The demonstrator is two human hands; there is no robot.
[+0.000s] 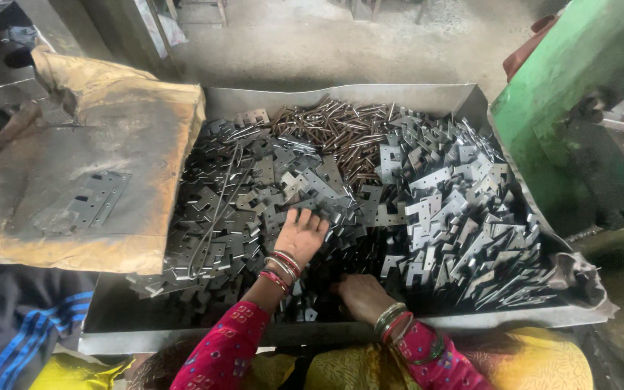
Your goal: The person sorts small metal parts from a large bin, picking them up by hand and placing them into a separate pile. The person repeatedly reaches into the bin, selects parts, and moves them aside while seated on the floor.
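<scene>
Fingers (pixel 310 219) of left hand (pixel 300 237) spread flat on grey hinge plates (pixel 427 209); right hand (pixel 359 295), loosely curled, grips nothing clearly, near metal tray (pixel 341 94) front edge.

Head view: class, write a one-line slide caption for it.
Left hand and right hand sort through stamped hinge leaves and pins in a metal tray.

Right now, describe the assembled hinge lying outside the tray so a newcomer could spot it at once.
Start at the big grey metal tray heaped with loose hinge leaves. Left of it lies a stained brown cardboard sheet. The flat grey assembled hinge lies alone on that sheet, two leaves joined, unlike the single leaves in the tray.
</scene>
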